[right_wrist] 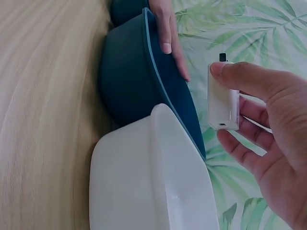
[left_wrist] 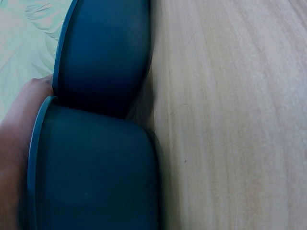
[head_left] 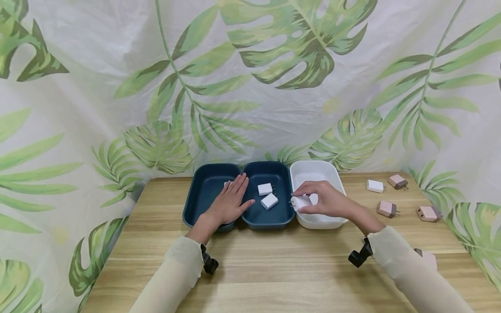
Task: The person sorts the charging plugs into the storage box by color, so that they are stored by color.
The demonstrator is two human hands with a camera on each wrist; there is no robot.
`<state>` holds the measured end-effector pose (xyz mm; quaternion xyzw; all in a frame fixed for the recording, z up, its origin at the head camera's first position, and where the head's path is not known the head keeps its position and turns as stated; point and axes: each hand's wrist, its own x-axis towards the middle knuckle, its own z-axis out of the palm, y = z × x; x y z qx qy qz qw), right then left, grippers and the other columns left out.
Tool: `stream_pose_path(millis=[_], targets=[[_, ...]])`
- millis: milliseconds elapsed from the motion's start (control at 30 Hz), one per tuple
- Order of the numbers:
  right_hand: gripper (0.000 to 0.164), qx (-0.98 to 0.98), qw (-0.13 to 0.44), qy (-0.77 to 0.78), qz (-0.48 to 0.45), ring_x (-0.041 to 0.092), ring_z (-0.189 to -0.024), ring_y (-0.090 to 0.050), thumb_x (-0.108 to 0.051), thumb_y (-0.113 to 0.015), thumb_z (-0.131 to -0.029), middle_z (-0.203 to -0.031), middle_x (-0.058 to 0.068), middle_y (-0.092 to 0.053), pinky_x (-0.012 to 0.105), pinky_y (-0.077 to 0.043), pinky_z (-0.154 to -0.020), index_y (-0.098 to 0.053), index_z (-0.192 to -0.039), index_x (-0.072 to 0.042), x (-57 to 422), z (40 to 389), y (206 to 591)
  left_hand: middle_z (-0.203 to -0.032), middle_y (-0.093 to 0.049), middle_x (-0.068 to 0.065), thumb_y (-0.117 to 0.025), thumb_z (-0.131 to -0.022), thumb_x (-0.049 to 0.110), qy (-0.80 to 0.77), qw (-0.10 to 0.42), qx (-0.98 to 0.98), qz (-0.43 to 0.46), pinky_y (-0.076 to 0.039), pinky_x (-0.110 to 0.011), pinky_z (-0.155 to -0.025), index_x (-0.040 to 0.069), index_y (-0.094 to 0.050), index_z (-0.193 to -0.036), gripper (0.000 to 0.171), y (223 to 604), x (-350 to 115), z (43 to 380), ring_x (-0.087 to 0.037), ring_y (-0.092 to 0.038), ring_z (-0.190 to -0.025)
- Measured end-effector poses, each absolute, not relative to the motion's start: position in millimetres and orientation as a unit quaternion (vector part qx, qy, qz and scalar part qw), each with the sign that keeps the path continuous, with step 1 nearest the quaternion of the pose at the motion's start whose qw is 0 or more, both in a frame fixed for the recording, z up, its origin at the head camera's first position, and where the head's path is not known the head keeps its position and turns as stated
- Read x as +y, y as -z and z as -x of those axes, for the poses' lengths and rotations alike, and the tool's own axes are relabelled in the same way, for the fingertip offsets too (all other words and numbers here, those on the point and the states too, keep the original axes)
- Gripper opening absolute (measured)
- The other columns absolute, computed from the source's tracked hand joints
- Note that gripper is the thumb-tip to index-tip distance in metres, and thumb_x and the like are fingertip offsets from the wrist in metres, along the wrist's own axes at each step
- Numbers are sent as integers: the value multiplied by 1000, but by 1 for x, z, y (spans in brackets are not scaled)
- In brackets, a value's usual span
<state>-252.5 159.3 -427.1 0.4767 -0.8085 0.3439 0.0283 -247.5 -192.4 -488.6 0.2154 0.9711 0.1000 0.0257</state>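
Note:
My right hand (head_left: 330,199) pinches a white plug-in charger (right_wrist: 222,103) between thumb and fingers, its prongs pointing away from the palm. In the head view, it is over the left rim of the white bin (head_left: 313,168), beside the middle dark blue bin (head_left: 256,171). Two white chargers (head_left: 269,201) lie in that middle bin. My left hand (head_left: 228,202) rests with fingers extended across the adjoining rims of the middle bin and the left dark blue bin (head_left: 203,182). A small white piece (head_left: 227,184) in the left bin is partly hidden behind the fingers.
On the wooden table (head_left: 266,269), right of the bins, lie a white charger (head_left: 374,186) and several pink-and-brown chargers (head_left: 386,208). One pink charger (head_left: 429,258) is partly covered by the right sleeve. A leaf-print cloth (head_left: 282,121) hangs behind the bins.

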Motion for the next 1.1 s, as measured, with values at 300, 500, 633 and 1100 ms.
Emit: stream_pose_path(millis=[300, 500, 633, 1100], targets=[[40, -820, 1, -346, -457, 15, -102, -70, -15, -92, -83, -116, 0, -77, 43, -60, -86, -80, -121, -8, 145, 255, 431, -179, -2, -8, -39, -111, 59, -103, 25, 971, -213, -9, -52, -132, 6, -12, -170, 84, 490, -193, 248, -26, -2, -165], [39, -819, 3, -347, -457, 19, -101, -70, -14, -91, -83, -115, 4, -78, 44, -60, -86, -81, -120, -8, 135, 257, 430, -179, -2, -8, -39, -111, 59, -104, 25, 971, -214, -8, -52, -132, 6, -11, -171, 85, 490, -193, 248, -26, -1, -165], [39, -818, 4, -346, -460, 23, -105, -72, -15, -91, -83, -117, 7, -78, 47, -60, -90, -80, -119, -5, 129, 258, 431, -179, -1, -8, -39, -111, 59, -101, 26, 971, -215, -9, -52, -132, 7, -9, -171, 85, 489, -193, 248, -26, -2, -166], [38, -816, -14, -345, -463, 20, -102, -71, -16, -90, -85, -115, 7, -78, 39, -59, -86, -80, -120, -5, 116, 268, 444, -179, -3, -9, -41, -111, 57, -104, 21, 971, -212, -9, -53, -132, 5, -12, -170, 84, 491, -192, 249, -28, -3, -166]])
